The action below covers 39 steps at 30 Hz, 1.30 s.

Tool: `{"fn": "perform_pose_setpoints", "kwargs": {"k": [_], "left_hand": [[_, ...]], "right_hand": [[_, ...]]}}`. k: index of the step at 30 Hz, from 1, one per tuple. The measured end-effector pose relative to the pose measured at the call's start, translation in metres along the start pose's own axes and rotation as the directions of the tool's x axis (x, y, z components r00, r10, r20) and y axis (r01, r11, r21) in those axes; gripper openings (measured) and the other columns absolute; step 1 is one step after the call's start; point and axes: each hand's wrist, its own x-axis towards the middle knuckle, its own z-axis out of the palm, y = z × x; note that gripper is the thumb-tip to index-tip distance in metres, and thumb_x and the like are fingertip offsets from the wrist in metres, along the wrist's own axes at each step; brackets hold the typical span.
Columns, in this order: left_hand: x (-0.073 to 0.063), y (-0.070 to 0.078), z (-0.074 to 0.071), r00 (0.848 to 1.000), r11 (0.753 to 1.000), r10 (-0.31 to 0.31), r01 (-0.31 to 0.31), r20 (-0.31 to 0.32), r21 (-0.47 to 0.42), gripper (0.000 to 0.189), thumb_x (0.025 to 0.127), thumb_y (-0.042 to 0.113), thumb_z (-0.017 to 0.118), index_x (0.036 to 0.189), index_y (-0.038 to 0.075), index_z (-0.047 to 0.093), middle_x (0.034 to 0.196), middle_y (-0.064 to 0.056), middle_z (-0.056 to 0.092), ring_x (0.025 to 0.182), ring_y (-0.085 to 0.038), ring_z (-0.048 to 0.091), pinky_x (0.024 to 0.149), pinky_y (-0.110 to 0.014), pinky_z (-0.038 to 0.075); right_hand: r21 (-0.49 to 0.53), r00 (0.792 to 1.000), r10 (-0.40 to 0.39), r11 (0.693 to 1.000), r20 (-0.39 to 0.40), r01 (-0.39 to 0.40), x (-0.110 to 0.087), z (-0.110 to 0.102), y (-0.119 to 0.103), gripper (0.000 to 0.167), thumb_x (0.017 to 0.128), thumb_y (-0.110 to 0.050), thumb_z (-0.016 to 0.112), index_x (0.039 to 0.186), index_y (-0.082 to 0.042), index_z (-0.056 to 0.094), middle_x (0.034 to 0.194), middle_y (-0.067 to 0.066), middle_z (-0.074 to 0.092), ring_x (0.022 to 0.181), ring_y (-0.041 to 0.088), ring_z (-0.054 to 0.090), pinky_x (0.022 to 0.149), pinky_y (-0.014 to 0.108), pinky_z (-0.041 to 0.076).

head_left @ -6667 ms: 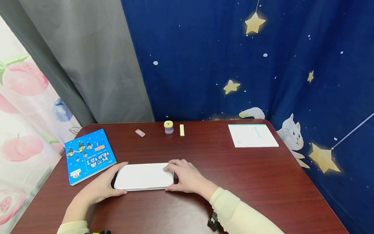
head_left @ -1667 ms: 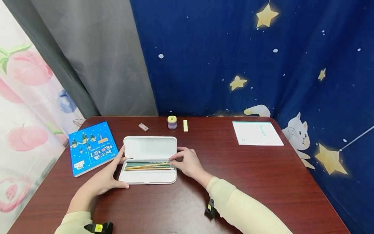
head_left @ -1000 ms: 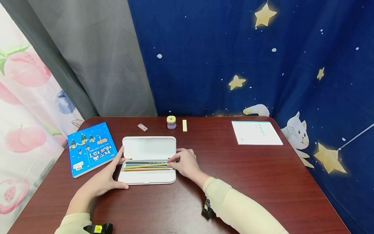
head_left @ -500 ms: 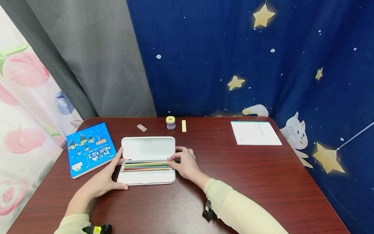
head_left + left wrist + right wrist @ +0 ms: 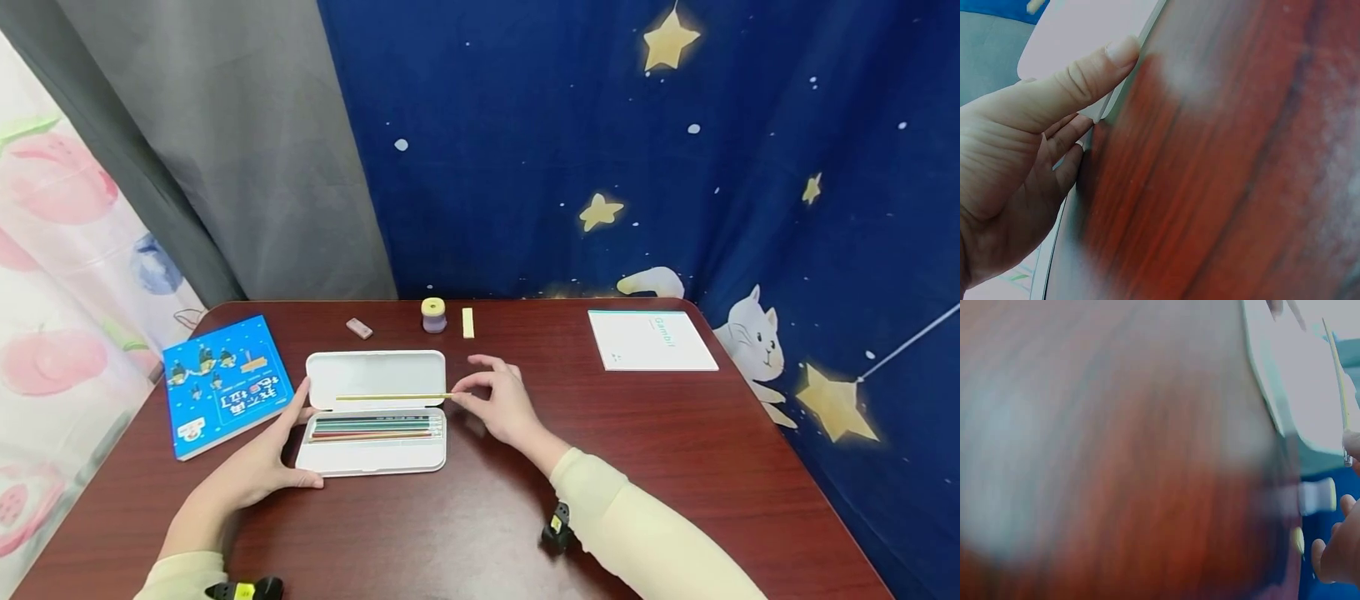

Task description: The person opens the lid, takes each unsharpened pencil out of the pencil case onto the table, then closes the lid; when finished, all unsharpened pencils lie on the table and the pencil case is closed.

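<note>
A white pencil case (image 5: 367, 461) lies with its lid (image 5: 375, 372) swung back, and several pencils (image 5: 375, 427) rest in its rear compartment. At the case's left end, my left hand (image 5: 251, 471) holds it, thumb at the front corner and fingers by the lid's left edge. In the left wrist view the thumb (image 5: 1094, 75) presses against the case's edge. My right hand (image 5: 510, 408) pinches one yellow pencil (image 5: 390, 397) by its right end, between thumb and forefinger. That pencil is level, in front of the lid. The right wrist view is blurred, with the pinched pencil (image 5: 1339, 375) at its right edge.
To the left of the case lies a blue book (image 5: 228, 387). Along the back are a small pinkish eraser (image 5: 359, 328), a yellow and purple pot-like item (image 5: 432, 316) and a pale yellow strip (image 5: 468, 322). A white booklet (image 5: 652, 342) lies at the back right.
The case, shut in the oldest frame, now stands open. My right hand has lifted the yellow pencil out of the compartment and moved it up and right. The left hand stays at the case.
</note>
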Motion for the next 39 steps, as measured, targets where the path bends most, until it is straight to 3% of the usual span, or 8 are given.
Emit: {"fn": "perform_pose_setpoints", "kwargs": {"k": [11, 21, 31, 39], "left_hand": [[-0.001, -0.001, 0.000, 1.000, 1.000, -0.015, 0.015, 0.006, 0.007, 0.139, 0.078, 0.034, 0.093, 0.168, 0.029, -0.013, 0.158, -0.024, 0.041, 0.144, -0.046, 0.034, 0.111, -0.076, 0.031], [-0.001, -0.002, 0.000, 1.000, 1.000, -0.026, 0.026, 0.016, 0.000, 0.140, 0.077, 0.034, 0.094, 0.167, 0.030, -0.013, 0.158, -0.024, 0.040, 0.144, -0.046, 0.033, 0.111, -0.077, 0.029], [-0.001, -0.004, 0.000, 0.999, 0.999, -0.045, 0.044, 0.013, 0.020, 0.141, 0.076, 0.040, 0.094, 0.166, 0.036, -0.014, 0.160, -0.024, 0.039, 0.146, -0.047, 0.031, 0.112, -0.078, 0.026], [0.001, -0.002, 0.000, 0.999, 0.999, -0.044, 0.044, 0.010, 0.009, 0.141, 0.076, 0.039, 0.094, 0.166, 0.038, -0.014, 0.160, -0.023, 0.039, 0.147, -0.047, 0.030, 0.112, -0.078, 0.026]], "right_hand": [[-0.020, 0.993, 0.021, 1.000, -0.116, -0.024, 0.004, -0.064, 0.036, 0.007, 0.090, -0.022, 0.084, 0.096, -0.017, 0.084, 0.143, 0.011, 0.062, 0.136, 0.042, 0.045, 0.112, 0.057, 0.035], [-0.045, 0.988, 0.065, 0.996, -0.141, -0.072, 0.004, -0.117, 0.075, 0.011, 0.092, -0.020, 0.083, 0.100, -0.013, 0.083, 0.146, 0.013, 0.058, 0.140, 0.039, 0.044, 0.118, 0.063, 0.028], [-0.122, 0.981, 0.173, 0.976, -0.088, -0.183, -0.005, -0.130, 0.108, 0.007, 0.094, -0.020, 0.081, 0.097, -0.015, 0.084, 0.153, 0.015, 0.051, 0.146, 0.045, 0.031, 0.119, 0.064, 0.024], [-0.159, 0.983, 0.172, 0.971, -0.062, -0.180, -0.010, -0.131, 0.122, 0.004, 0.093, -0.019, 0.082, 0.095, -0.016, 0.084, 0.154, 0.017, 0.050, 0.147, 0.045, 0.030, 0.118, 0.066, 0.023]]}}
